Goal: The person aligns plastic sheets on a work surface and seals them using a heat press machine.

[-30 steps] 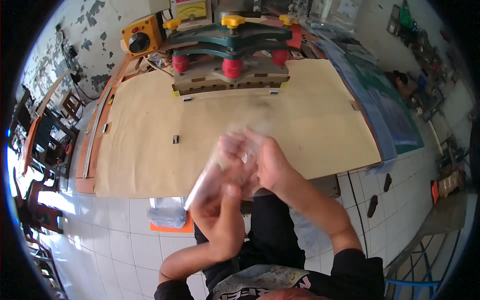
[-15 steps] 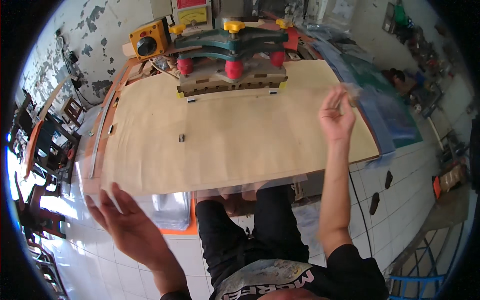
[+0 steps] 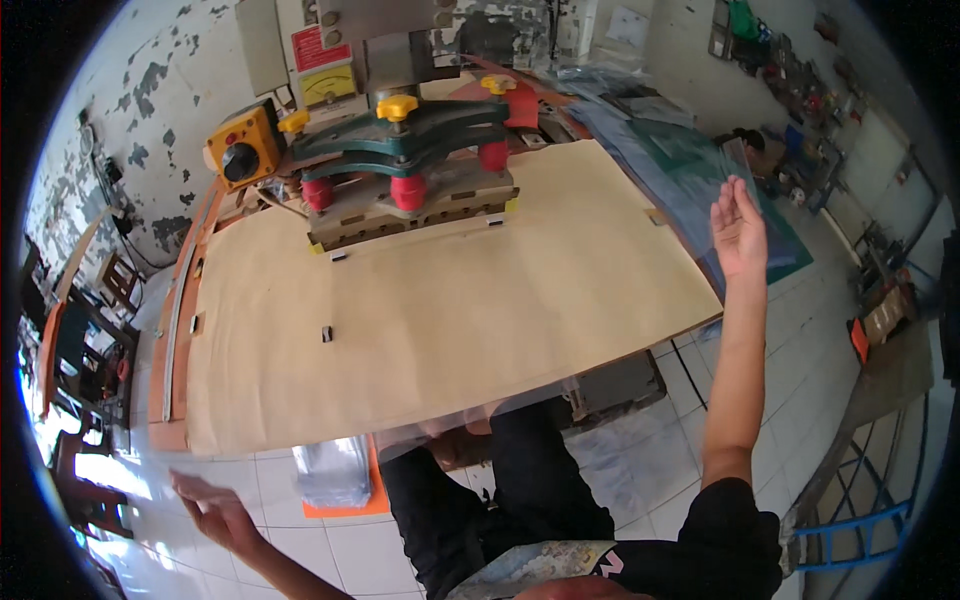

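My right hand [image 3: 738, 228] is raised at the right end of the table, with its fingers pinching the edge of a clear plastic sheet [image 3: 734, 165]. More clear film [image 3: 470, 428] hangs along the table's front edge above my legs. My left hand [image 3: 215, 512] is low at the left, over the tiled floor, blurred, with its fingers spread and nothing visible in it. Between the hands lies the wide table covered in brown paper [image 3: 450, 310].
A green press with red and yellow knobs [image 3: 405, 165] stands at the back of the table beside a yellow control box [image 3: 240, 152]. Plastic sheets [image 3: 660, 150] are stacked at the right. A bundle of clear plastic [image 3: 335, 475] lies on an orange board under the table.
One second ago both hands were together at my chest on clear plastic. They have swung apart: the right up to the table's right end, the left down to the lower left.
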A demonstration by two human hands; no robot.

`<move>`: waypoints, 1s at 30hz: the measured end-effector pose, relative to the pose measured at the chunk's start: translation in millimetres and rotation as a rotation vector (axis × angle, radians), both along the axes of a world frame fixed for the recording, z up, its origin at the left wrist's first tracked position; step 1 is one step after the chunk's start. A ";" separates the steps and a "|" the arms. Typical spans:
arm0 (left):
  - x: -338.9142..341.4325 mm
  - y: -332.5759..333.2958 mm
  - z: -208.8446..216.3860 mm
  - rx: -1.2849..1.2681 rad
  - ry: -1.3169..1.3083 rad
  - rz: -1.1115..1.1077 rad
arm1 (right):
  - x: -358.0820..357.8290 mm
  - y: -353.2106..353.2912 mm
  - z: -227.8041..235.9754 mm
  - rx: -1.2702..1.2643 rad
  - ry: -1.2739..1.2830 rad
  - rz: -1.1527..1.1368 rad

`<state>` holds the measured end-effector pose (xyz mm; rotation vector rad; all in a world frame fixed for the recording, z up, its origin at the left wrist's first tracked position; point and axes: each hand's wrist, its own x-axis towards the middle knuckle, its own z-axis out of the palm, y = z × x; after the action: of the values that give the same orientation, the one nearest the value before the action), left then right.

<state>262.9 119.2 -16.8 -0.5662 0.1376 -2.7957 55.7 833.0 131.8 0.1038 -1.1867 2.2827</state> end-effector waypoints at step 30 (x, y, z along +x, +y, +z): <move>12.0 175.5 73.4 -0.845 -0.515 0.179 | 57.8 -316.8 37.7 0.847 -0.107 0.930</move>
<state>274.9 294.7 56.6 0.0151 -1.1624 -2.6133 113.5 516.2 169.4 1.0413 -2.4660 2.2664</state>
